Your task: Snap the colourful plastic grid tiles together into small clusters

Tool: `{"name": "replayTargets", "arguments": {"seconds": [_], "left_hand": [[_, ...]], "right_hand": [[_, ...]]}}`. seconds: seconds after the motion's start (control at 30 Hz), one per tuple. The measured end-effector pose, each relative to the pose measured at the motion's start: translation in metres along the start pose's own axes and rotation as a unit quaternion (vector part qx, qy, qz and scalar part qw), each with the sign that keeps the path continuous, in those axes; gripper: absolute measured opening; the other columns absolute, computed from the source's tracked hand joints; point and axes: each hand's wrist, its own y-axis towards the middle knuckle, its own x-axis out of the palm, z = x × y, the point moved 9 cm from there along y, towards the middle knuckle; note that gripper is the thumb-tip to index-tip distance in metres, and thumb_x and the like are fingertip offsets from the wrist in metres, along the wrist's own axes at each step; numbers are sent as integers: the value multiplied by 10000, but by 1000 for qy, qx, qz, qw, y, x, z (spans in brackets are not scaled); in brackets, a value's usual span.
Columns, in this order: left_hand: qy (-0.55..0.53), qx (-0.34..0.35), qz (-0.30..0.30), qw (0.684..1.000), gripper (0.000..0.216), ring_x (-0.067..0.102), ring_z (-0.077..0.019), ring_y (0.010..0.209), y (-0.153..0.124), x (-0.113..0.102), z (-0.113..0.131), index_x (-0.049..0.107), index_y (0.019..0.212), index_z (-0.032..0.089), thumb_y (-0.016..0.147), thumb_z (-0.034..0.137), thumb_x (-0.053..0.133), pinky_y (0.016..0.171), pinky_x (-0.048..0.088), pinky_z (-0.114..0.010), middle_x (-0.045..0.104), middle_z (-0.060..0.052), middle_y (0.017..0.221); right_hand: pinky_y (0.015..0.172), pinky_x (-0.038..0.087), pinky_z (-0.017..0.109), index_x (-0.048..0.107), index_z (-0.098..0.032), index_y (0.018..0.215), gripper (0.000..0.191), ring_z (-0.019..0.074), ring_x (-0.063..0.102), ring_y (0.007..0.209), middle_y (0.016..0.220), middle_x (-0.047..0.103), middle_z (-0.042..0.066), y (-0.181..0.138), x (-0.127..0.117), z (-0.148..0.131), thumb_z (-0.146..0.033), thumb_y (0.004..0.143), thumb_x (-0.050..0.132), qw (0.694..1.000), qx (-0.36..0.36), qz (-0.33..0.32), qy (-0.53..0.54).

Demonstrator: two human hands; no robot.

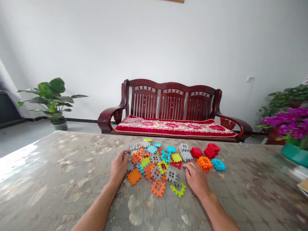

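A pile of toothed plastic building tiles in orange, grey, blue, lime and red (145,162) lies spread on the table between my hands. My left hand (118,168) is at the pile's left edge, its fingers closed around a dark grey tile (125,154). My right hand (196,179) rests on the table just right of the pile, fingers loosely apart with nothing visible in them. Near its fingertips are a red lattice tile (176,165) and a grey window tile (171,175). In front lie an orange window tile (158,188) and a lime frame piece (178,191).
Right of the pile stand small stacks: grey tiles (186,156), red tiles (212,150), orange tiles (204,163) and blue tiles (218,164). A flower pot (293,154) stands at the table's right. Beyond the table (72,179) are a wooden bench (172,99) and a potted plant (59,124).
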Motion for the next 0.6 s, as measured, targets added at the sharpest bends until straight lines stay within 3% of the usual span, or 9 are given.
{"name": "replayTargets", "arguments": {"seconds": [0.2,0.6], "left_hand": [[-11,8,3,1000,352,677,-203,964,-1,-1,1,648,1134,225,884,361,441,820,495,-268,748,-41,1022],[6,45,-56,997,381,666,-213,1037,-1,10,12,692,1154,255,839,341,495,916,496,-296,738,-20,1102]], "right_hand": [[845,445,336,693,-241,908,289,209,603,923,940,693,43,-1,0,-8,-102,836,450,1000,-17,-15,13],[852,433,344,696,-246,919,308,208,597,927,954,690,39,-1,-1,-16,-74,823,459,999,-30,-24,5]]}}
